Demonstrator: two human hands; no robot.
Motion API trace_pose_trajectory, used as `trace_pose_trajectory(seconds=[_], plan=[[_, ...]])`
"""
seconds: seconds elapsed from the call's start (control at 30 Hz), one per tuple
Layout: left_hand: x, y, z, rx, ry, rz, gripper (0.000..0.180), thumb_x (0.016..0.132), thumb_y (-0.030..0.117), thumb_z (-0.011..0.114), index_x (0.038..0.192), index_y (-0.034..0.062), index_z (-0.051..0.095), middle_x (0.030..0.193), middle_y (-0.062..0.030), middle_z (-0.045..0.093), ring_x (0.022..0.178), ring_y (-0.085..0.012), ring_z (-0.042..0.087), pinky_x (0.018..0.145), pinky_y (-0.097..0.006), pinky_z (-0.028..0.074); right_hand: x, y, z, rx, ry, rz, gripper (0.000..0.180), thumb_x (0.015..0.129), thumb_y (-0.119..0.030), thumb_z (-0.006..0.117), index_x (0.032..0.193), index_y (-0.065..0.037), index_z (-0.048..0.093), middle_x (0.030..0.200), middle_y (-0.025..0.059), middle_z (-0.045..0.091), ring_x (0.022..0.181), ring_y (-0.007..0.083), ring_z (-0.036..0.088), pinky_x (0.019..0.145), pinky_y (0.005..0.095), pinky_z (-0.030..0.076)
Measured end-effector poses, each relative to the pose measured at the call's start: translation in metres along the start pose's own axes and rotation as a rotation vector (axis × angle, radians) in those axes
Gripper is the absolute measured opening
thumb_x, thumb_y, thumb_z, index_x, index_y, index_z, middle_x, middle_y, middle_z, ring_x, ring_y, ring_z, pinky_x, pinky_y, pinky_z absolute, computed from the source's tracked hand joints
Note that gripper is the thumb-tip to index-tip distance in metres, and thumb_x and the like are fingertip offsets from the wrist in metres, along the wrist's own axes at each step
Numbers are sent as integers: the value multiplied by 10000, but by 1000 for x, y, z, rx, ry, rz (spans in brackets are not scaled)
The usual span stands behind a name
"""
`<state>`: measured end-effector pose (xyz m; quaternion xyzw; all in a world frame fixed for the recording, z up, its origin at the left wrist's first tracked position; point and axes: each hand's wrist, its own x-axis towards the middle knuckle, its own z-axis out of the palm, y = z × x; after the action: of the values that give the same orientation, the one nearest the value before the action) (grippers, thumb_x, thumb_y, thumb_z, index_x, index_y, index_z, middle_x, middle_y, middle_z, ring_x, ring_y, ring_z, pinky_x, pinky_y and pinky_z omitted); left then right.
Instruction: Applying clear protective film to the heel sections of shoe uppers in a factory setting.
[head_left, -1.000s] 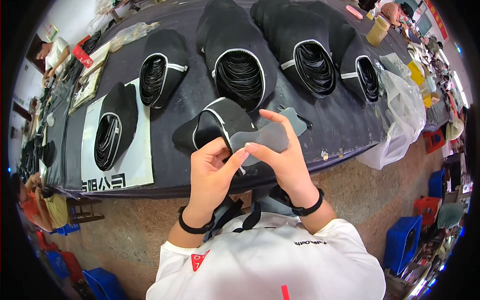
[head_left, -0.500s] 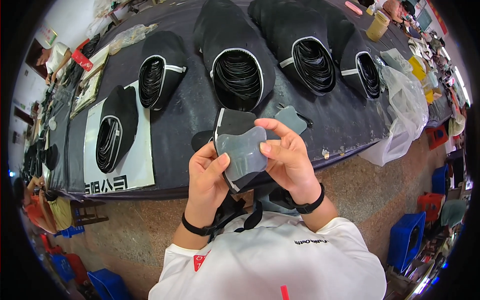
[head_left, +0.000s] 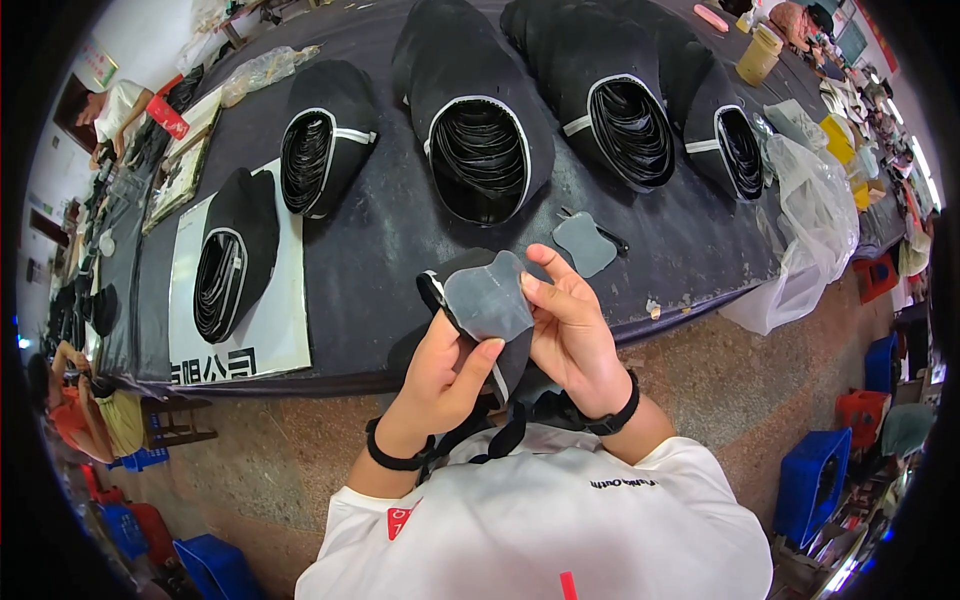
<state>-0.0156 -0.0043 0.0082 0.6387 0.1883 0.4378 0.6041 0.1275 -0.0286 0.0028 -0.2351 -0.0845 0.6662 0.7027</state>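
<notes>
A translucent grey, wavy-edged sheet (head_left: 488,297) lies over a black shoe-upper-like piece with white edging (head_left: 515,360), both held up before the table's near edge. My left hand (head_left: 440,378) is closed round the black piece from the lower left, its thumb against the sheet's bottom edge. At the sheet's right edge, my right hand (head_left: 575,335) pinches it between thumb and fingers. Just beyond my right hand, a similar grey shaped sheet (head_left: 584,245) lies on the table, with a small dark tool (head_left: 614,240), partly hidden, beside it.
Several bundles of nested black pieces with white edging (head_left: 478,160) stand on the dark table (head_left: 380,255). One bundle (head_left: 222,275) rests on a white board (head_left: 285,330) at left. A clear plastic bag (head_left: 810,230) hangs over the right edge. Other people work far left and far right.
The black piece has bent and tilted, its lower end swinging right. My left hand has shifted right, its thumb now lower on the sheet. The right hand still grips the sheet's right side.
</notes>
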Motion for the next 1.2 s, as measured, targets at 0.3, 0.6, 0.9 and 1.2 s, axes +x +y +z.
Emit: trace_pose_trajectory(seconds=[0.3, 0.6, 0.9, 1.2], plan=[[2, 11, -11, 78, 241, -296, 70, 827, 14, 570, 848, -49, 592, 764, -42, 595, 626, -75, 538, 579, -190, 423, -12, -18, 11, -1803, -131, -1380, 333, 607, -26, 669, 935, -79, 637, 1006, 78, 577, 882, 215, 499, 780, 319, 340], [1, 14, -12, 594, 56, 60, 32, 771, -18, 577, 793, -29, 556, 644, -96, 495, 533, -167, 488, 498, -244, 373, -24, -19, 19, -2126, -315, -1529, 300, 575, -90, 632, 869, -32, 615, 885, 20, 602, 741, 159, 517, 683, 293, 287], [2, 9, -6, 82, 146, -48, 64, 770, -8, 606, 807, -49, 573, 699, -46, 569, 654, -96, 536, 553, -223, 425, -15, -36, 18, -1733, -427, -854, 164, 686, -58, 640, 825, -97, 561, 830, -32, 571, 861, 171, 481, 780, 332, 252], [5, -2, 0, -172, 291, -160, 239, 811, 89, 547, 1004, -52, 553, 942, -119, 609, 825, -156, 581, 767, -272, 442, -17, -80, -33, -102, -61, -143, 121, 885, -86, 430, 871, -6, 519, 821, 49, 532, 654, 105, 460, 598, 233, 394]])
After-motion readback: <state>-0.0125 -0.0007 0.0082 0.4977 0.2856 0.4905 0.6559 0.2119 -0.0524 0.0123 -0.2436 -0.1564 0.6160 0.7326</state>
